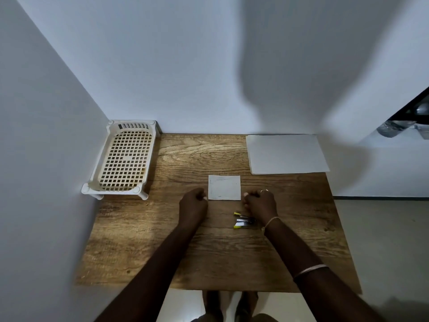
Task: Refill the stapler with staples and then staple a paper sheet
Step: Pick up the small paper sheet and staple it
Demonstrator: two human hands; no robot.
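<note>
The left hand [193, 201] and right hand [260, 202] are being rested as 2 curled fists gripping nothing visible, the small paper [224, 187] between their fingers, the stapler [242, 221] being laid open just behind the right fingers, seemingly for refilling

Both forearms reached forward, side by side. The left hand [193, 201] and the right hand [260, 202] were curled into loose fists, knuckles up.
</note>
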